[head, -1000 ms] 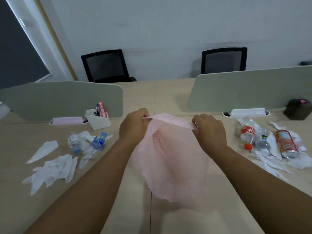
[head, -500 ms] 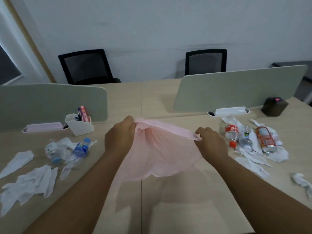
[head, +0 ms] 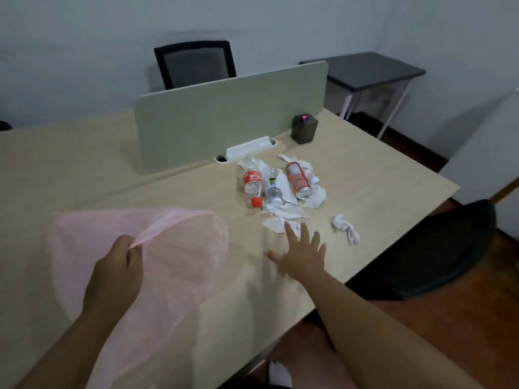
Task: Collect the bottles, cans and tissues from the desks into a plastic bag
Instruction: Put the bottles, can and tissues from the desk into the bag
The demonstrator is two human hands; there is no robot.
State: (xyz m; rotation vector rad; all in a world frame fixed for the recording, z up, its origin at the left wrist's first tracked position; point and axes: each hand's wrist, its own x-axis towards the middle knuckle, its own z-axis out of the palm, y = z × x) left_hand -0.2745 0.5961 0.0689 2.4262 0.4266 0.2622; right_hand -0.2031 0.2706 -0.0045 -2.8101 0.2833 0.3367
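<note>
While the left hand [head: 118,265] pinches the rim of the pink plastic bag [head: 174,248] over the near desk [head: 84,175], the right hand [head: 302,252] reaches, fingers spread and holding nothing, toward tissues [head: 280,214], bottles [head: 252,182] and a can [head: 297,179] farther right.

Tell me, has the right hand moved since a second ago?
Yes. The right hand let go of the pink bag and reached right, toward the tissues beside the red can.
</note>
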